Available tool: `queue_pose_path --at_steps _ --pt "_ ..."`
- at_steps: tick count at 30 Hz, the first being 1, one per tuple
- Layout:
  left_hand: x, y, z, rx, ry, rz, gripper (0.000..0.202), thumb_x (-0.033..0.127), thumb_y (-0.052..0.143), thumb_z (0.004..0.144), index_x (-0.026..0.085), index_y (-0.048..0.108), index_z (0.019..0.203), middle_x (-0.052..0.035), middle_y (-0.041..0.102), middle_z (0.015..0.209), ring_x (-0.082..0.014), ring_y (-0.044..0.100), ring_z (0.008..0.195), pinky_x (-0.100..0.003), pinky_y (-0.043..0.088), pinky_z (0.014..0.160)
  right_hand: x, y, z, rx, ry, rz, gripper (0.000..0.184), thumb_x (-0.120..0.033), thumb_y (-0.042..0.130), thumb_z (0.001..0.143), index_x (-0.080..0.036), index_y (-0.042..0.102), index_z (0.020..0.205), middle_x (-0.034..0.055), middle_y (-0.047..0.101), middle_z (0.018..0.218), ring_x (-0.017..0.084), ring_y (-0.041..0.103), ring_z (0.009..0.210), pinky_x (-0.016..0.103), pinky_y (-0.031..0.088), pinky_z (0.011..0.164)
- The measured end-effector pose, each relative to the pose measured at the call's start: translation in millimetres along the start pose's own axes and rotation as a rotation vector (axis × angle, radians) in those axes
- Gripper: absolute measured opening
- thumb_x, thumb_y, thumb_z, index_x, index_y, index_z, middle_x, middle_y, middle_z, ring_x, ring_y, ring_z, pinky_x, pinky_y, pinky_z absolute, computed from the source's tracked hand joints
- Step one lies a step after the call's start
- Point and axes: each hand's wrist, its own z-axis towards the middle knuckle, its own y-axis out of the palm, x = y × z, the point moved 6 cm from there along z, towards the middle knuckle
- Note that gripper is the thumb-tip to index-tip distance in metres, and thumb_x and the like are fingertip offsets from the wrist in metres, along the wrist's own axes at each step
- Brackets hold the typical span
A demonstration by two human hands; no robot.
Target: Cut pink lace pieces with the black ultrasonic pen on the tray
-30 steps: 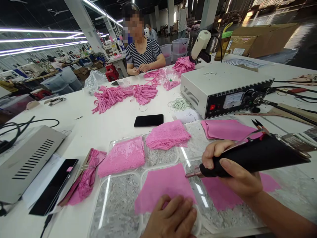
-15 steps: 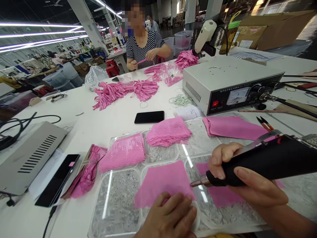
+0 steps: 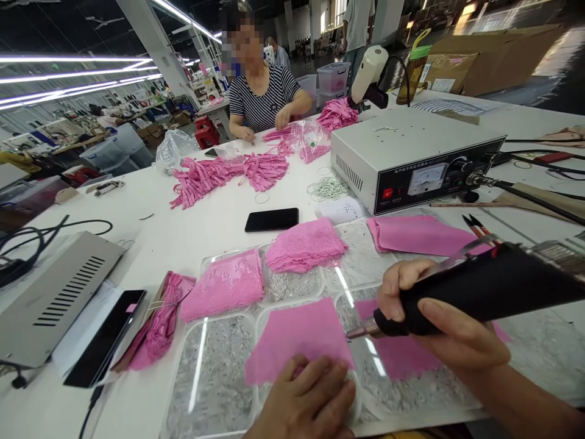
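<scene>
My right hand (image 3: 452, 329) is wrapped round a black hand-held ultrasonic tool (image 3: 484, 292) with a slim metal tip. The tip points left and meets the right edge of a flat pink fabric piece (image 3: 301, 332). On the lower part of this piece lies my left hand (image 3: 311, 396), fingers stretched out and holding nothing. Under the tool, a second pink piece (image 3: 406, 356) is partly hidden by my right hand. Both pieces rest on a clear sheet with moulded outlines (image 3: 214, 372). Behind them sit two stacks of pink lace pieces (image 3: 223, 283) (image 3: 304, 244).
A folded pink cloth (image 3: 420, 233) lies behind the tool. Beyond are a phone (image 3: 271, 220), a grey control box (image 3: 411, 155) and bundles of pink strips (image 3: 228, 174). Another grey box (image 3: 59, 299) and a tablet (image 3: 106, 338) stand at left. A co-worker (image 3: 265, 91) sits opposite.
The tool and my right hand show slightly further left in the view, with the tip still at the fabric's right edge. The co-worker's hands have lowered to the table.
</scene>
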Motion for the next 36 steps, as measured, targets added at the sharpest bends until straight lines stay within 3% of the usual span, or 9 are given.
queue_pose_path --at_steps 5,9,14,20,29,36 --pt "2.1 2.2 9.9 0.037 -0.028 0.028 0.028 0.025 0.042 0.100 0.012 0.068 0.100 -0.0044 0.073 0.101 -0.0158 0.062 0.095 -0.029 0.041 0.083 -13.0 -42.4 5.1 0.260 -0.040 0.012 0.013 -0.031 0.074 0.070 -0.025 0.066 0.078 -0.0007 0.055 0.075 0.012 0.052 0.052 0.028 0.051 0.049" --pt "11.1 15.4 33.9 0.067 -0.065 0.047 0.019 0.019 0.051 0.094 0.011 0.066 0.103 -0.0081 0.072 0.104 -0.0173 0.062 0.098 -0.030 0.043 0.083 -12.4 -60.7 5.8 0.339 -0.038 -0.007 0.011 -0.028 0.072 0.070 -0.024 0.065 0.077 -0.0003 0.053 0.077 0.013 0.053 0.058 0.028 0.054 0.053" --pt "17.2 34.3 52.9 0.127 -0.168 0.125 0.027 0.028 0.047 0.096 0.011 0.066 0.106 -0.0104 0.071 0.108 -0.0221 0.062 0.104 -0.035 0.044 0.084 -4.6 -53.8 5.7 0.269 -0.061 -0.035 0.008 -0.028 0.069 0.075 -0.024 0.065 0.082 0.0016 0.057 0.078 0.015 0.057 0.060 0.031 0.055 0.056" --pt "21.1 49.7 52.2 0.077 -0.218 0.187 0.029 0.035 0.049 0.095 0.016 0.066 0.110 -0.0062 0.069 0.116 -0.0201 0.061 0.108 -0.035 0.042 0.089 3.2 -48.3 5.5 0.170 -0.066 -0.055 0.009 -0.030 0.068 0.081 -0.026 0.065 0.088 0.0011 0.059 0.078 0.014 0.056 0.060 0.029 0.053 0.056" --pt "19.5 57.7 47.6 0.036 -0.229 0.178 0.033 0.042 0.048 0.096 0.019 0.066 0.111 -0.0059 0.066 0.121 -0.0210 0.059 0.111 -0.036 0.041 0.091 10.5 -51.3 2.7 0.153 -0.070 -0.114 0.006 -0.022 0.063 0.082 -0.024 0.062 0.088 0.0016 0.060 0.076 0.016 0.058 0.061 0.034 0.053 0.065" --pt "19.3 54.7 49.7 0.059 -0.230 0.151 0.034 0.041 0.046 0.097 0.018 0.065 0.112 -0.0076 0.067 0.119 -0.0216 0.059 0.109 -0.036 0.041 0.089 4.7 -40.5 4.9 0.093 -0.086 -0.121 0.004 -0.025 0.063 0.085 -0.025 0.060 0.087 -0.0008 0.058 0.074 0.013 0.057 0.061 0.029 0.052 0.063"
